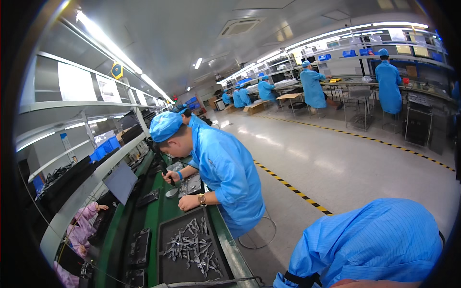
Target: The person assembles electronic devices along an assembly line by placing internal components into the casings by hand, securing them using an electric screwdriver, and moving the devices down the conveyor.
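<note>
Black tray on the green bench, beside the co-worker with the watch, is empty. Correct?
No, the black tray isn't empty: the head view shows loose grey parts scattered in it. It does lie on the green bench, beside the co-worker with the watch.

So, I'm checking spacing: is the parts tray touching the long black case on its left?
Apart: the head view shows green surface between tray and case.
</note>
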